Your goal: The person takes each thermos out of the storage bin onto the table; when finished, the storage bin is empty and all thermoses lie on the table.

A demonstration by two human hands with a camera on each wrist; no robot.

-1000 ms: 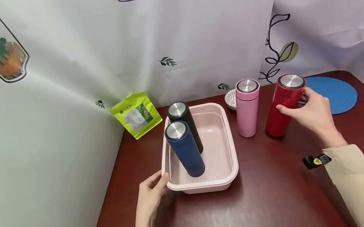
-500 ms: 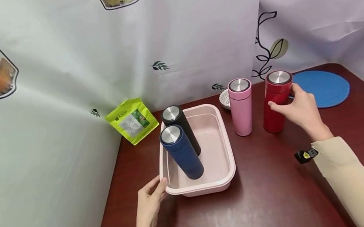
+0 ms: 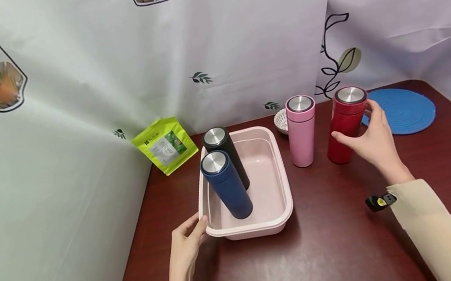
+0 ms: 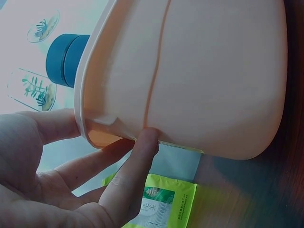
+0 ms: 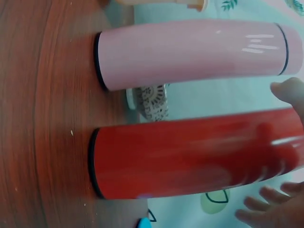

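My left hand [image 3: 186,246] pinches the near left rim of a pale pink plastic basin [image 3: 282,175]. In the left wrist view a finger [image 4: 135,164] lies against its underside. Inside the basin stand a dark blue flask [image 3: 227,185] and, behind it, a black flask [image 3: 234,156], both with silver lid tops. To the right, a red flask [image 3: 345,123] stands on the table. My right hand [image 3: 373,143] is spread around its upper part; the right wrist view shows gaps between the flask and the thumb and fingertips. A pink flask [image 3: 302,132] stands left of the red one.
Behind the pink flask sits a small white woven basket [image 3: 280,122]. A round blue mat [image 3: 411,112] lies at the back right of the dark red table [image 3: 309,265]. A green-yellow pouch [image 3: 165,145] leans at the back left by the curtain [image 3: 237,49].
The view shifts slightly. My right hand has loosened from the red flask, its thumb and fingers spreading apart, and the flask stands a little straighter. My left hand keeps the basin's rim.
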